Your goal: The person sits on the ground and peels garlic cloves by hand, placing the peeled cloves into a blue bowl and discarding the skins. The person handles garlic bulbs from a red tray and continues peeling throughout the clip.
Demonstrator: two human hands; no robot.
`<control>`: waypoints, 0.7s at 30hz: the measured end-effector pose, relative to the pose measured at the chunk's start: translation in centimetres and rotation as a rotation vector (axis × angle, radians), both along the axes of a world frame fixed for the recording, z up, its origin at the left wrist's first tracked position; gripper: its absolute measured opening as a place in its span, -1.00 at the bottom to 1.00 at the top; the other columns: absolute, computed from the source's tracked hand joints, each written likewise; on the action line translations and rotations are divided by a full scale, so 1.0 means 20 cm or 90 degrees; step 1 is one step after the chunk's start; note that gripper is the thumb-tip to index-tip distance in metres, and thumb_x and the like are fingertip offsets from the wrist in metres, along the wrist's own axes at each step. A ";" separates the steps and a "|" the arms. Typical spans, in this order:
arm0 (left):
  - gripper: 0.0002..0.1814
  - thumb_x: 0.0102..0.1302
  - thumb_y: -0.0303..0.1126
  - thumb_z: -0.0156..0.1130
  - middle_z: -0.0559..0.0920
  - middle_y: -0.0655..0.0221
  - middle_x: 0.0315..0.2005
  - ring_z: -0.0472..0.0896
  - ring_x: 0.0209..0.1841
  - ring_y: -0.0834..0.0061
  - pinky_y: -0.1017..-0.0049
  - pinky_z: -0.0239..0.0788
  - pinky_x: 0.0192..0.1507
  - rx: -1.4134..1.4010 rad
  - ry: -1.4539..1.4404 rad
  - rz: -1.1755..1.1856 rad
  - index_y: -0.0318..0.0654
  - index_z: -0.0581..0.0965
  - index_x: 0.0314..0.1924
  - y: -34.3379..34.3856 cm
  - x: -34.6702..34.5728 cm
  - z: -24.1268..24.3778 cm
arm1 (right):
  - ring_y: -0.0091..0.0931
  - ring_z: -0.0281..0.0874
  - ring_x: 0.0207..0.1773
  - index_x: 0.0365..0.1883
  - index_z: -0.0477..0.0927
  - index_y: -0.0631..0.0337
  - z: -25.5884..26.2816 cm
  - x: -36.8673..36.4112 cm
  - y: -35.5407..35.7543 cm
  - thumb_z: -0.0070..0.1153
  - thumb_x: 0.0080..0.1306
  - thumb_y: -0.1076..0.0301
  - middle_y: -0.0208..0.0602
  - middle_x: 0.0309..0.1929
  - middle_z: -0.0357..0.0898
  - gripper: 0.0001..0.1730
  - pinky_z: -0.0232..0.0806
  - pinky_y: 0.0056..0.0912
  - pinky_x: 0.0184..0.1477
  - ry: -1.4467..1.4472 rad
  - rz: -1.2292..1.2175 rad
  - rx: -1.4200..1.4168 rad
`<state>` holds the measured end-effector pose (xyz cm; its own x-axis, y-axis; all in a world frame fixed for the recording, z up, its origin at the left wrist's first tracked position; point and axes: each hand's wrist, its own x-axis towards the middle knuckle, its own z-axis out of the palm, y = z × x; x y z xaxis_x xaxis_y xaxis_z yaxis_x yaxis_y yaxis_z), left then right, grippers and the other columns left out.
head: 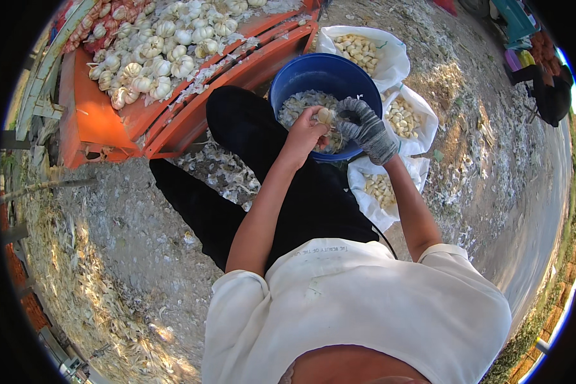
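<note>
My bare left hand [307,132] grips a partly broken garlic bulb [325,115] over a blue plastic tub [324,65]. My right hand [367,130], in a grey knitted glove, is at the bulb's right side with its fingers curled in; whether it grips part of the bulb is hard to tell. Inside the tub lie garlic cloves and papery skins [303,103]. Whole garlic bulbs [161,67] are heaped on an orange metal surface [98,129] at the upper left.
White sacks of loose cloves [420,117] stand along the tub's right side. My black-clad legs [242,120] reach between the orange metal and the tub. Garlic skins litter the ground [173,249]. A person in dark clothes [552,96] sits at the far right near a teal crate [513,21].
</note>
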<state>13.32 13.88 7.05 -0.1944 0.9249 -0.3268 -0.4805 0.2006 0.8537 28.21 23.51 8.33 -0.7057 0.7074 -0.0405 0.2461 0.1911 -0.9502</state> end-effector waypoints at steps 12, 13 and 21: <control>-0.38 0.13 -0.60 0.02 0.45 0.32 -0.54 0.42 -0.61 0.58 0.56 0.23 -0.59 0.031 0.033 0.053 -0.38 0.10 0.22 -0.06 -0.03 0.02 | -0.48 0.43 -0.13 -0.09 0.46 0.23 -0.07 -0.26 -0.07 -0.13 0.34 0.34 -0.29 -0.16 0.45 -0.76 0.27 -0.49 -0.04 -0.052 0.094 0.241; -0.37 0.13 -0.60 0.02 0.45 0.31 -0.55 0.41 -0.61 0.58 0.56 0.23 -0.59 0.033 0.008 0.060 -0.39 0.09 0.22 -0.07 -0.03 0.03 | -0.49 0.43 -0.15 -0.10 0.46 0.23 -0.10 -0.28 -0.06 -0.14 0.34 0.35 -0.31 -0.17 0.45 -0.77 0.28 -0.50 -0.06 -0.042 0.057 0.211; -0.49 0.19 -0.50 0.01 0.55 0.16 -0.43 0.38 -0.60 0.65 0.60 0.21 -0.57 0.030 0.043 0.122 -0.37 0.22 0.17 -0.50 -0.17 0.36 | -0.58 0.44 -0.47 -0.33 0.51 0.17 0.15 -0.52 -0.26 -0.07 0.31 0.19 -0.41 -0.46 0.49 -0.76 0.34 -0.55 -0.55 0.169 -0.101 -0.647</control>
<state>9.87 3.86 14.22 -0.3892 0.8825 -0.2643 -0.4469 0.0700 0.8919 17.81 18.40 11.35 -0.6816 0.5120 -0.5228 -0.0394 -0.7391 -0.6725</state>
